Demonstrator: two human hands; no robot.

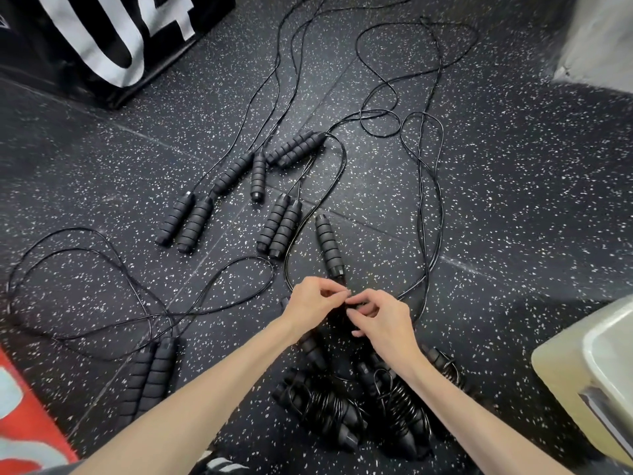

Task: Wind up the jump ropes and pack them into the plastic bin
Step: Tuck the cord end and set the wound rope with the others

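on speckled gym floor (496, 186), left hand (313, 299) and right hand (383, 320) pinching thin, springy jump rope cord (430, 214) near handle (329, 246); foam grips likely surest hold; wound bundles (359, 409) beside plastic bin (596, 365).

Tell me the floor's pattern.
Black floor with white speckles, clearest in the head view.

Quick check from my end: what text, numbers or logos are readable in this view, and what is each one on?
"U4": large white characters, cut off at the frame's top edge, on the black box at upper left.
Red item at lower left: pale markings, too cropped to read.
Jump ropes and plastic bin: no readable text.
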